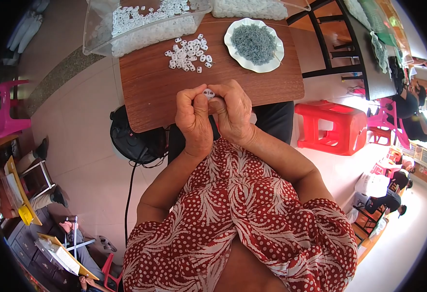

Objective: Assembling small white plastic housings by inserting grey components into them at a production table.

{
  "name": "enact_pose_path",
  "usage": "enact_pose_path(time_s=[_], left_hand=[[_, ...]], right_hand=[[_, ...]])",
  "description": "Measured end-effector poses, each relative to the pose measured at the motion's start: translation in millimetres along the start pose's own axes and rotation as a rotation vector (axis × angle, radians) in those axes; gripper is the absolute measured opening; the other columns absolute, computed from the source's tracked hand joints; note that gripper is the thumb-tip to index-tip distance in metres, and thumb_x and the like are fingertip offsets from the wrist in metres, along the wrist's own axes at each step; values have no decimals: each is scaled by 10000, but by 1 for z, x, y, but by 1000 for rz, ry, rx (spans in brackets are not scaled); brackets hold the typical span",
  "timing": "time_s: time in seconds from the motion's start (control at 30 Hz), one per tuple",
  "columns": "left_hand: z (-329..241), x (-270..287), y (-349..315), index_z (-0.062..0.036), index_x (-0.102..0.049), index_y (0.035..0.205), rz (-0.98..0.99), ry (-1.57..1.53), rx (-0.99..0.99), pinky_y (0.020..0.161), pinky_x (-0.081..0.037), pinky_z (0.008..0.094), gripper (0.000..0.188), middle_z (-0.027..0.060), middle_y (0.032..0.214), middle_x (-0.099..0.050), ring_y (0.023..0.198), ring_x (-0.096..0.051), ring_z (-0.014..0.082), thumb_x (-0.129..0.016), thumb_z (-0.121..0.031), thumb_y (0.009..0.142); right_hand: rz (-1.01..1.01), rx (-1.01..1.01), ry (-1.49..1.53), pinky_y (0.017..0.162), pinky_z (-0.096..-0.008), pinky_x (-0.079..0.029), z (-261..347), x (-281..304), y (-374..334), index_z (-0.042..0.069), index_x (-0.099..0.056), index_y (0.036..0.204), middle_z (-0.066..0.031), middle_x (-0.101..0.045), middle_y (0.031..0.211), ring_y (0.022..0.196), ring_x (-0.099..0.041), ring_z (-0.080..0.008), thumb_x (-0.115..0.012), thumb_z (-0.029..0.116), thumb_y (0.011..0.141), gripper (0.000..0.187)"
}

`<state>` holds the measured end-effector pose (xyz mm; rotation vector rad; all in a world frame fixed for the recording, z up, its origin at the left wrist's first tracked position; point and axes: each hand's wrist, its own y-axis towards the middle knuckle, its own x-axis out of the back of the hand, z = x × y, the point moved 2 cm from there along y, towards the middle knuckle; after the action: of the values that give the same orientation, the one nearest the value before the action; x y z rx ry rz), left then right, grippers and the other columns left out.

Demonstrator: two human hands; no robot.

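Observation:
Between both my hands, just over the near edge of a brown wooden table (145, 87), is a small white plastic piece with two dark holes (208, 92). My left hand (194, 119) pinches it between thumb and bent forefinger. On its other side, the closed fingers of my right hand (234, 114) grip it too. Beyond my hands lies a loose pile of like white two-holed pieces (189, 54). To the right of that pile, a white scalloped plate (264, 68) holds a heap of small, thin grey pieces (254, 44), too fine to make out singly.
A clear plastic bin (94, 48) full of white pieces sits at the table's far left; a second bin (252, 9) is behind the plate. Right of the table stands a red stool (330, 127). A black bag (133, 136) lies below left. Other people sit at both sides.

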<state>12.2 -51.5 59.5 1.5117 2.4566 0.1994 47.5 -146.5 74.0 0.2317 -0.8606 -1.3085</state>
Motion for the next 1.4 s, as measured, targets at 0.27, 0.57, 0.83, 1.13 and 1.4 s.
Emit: enact_pose_path(time_s=[0.27,0.57,0.83,1.13,1.4], left_hand=[[7,0,-2,-9,-530,983,-32,72,25,702,-417,223,149,23,872,-508,781,-466,84,-459,-138,954],[12,-2,10,-9,-547,982,-68,102,20,651,-419,214,132,18,860,-540,729,-470,70,-463,-104,948],[39,5,14,-4,-558,1030,49,-71,315,591,-416,185,160,1,810,-557,669,-477,48,-516,-119,927],[79,9,47,-63,-611,898,138,798,-225,634,-455,330,150,75,792,-546,743,-539,240,-637,-34,753],[108,-13,60,-48,-584,811,342,1082,-465,660,-443,366,146,92,787,-496,768,-499,267,-583,18,681]], right_hand=[[20,-9,-42,524,-359,-439,-5,-6,-3,-9,-540,942,-127,-530,755,631,-533,-283,-618,-44,699,258],[0,-99,33,543,-309,-427,-16,-12,3,2,-567,910,-113,-541,768,634,-537,-223,-613,-27,760,160],[153,-679,233,578,-252,-432,-38,-5,-3,9,-589,878,-14,-568,749,646,-501,-72,-639,13,774,115],[-123,-389,-246,601,-258,-448,-110,52,122,-11,-613,804,-53,-614,692,655,-558,-112,-630,75,769,94],[-79,-99,-413,702,-423,-469,-183,76,201,13,-612,870,-199,-622,831,788,-597,-382,-606,103,734,164]])
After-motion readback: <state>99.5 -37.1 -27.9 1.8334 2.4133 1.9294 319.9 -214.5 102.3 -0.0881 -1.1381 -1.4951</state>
